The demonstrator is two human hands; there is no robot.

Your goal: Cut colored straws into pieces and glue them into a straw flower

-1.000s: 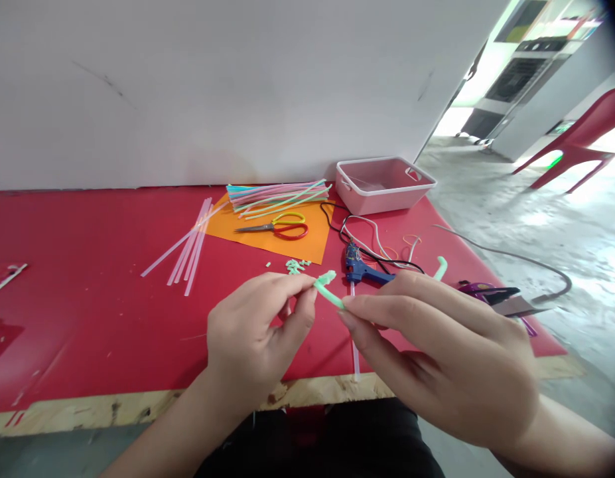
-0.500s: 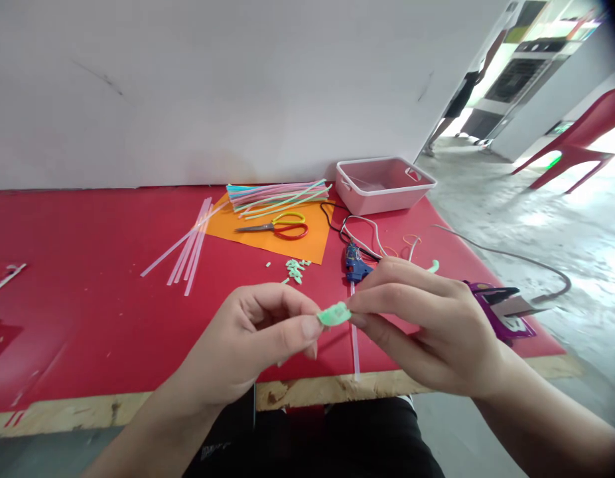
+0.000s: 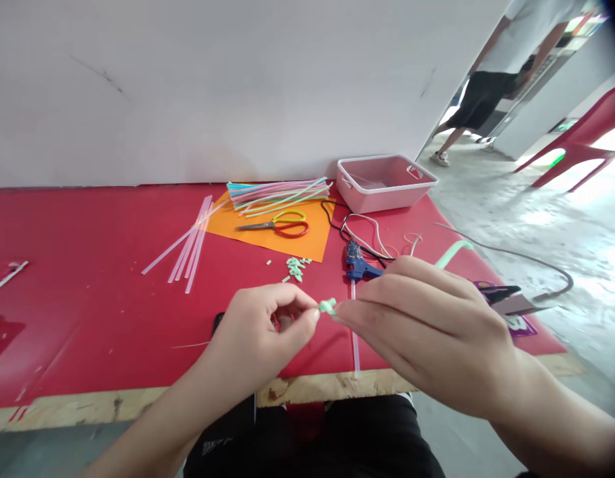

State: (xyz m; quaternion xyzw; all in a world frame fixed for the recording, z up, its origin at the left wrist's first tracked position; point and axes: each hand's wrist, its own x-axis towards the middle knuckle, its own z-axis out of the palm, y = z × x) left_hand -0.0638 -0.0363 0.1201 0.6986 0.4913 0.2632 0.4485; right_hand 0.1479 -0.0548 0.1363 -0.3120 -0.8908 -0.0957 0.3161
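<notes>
Over the front of the red table, my left hand (image 3: 272, 335) pinches a small pale green strip (image 3: 328, 306) between thumb and fingertips. The strip looks folded or knotted at this spot. My right hand (image 3: 426, 325) has its fingertips closed on the other side of the same fold. A longer pale green band (image 3: 454, 252) shows behind my right hand; whether it joins the fold is hidden. A blue glue gun (image 3: 355, 262) lies just beyond my right hand, with a clear glue stick (image 3: 355, 345) running toward the table edge. Small green pieces (image 3: 294, 269) lie in a pile ahead.
Scissors (image 3: 274, 227) and a bundle of pastel strips (image 3: 277, 198) lie on orange paper (image 3: 312, 245). Loose pink sticks (image 3: 190, 249) are to the left. Behind stand a pink basket (image 3: 387, 192) and cables (image 3: 371, 229). A person (image 3: 491, 86) is at the far right.
The green strip has turned between my fingers and shows a small knotted fold. My right hand has turned, and more green band shows behind it. The person has come further into view.
</notes>
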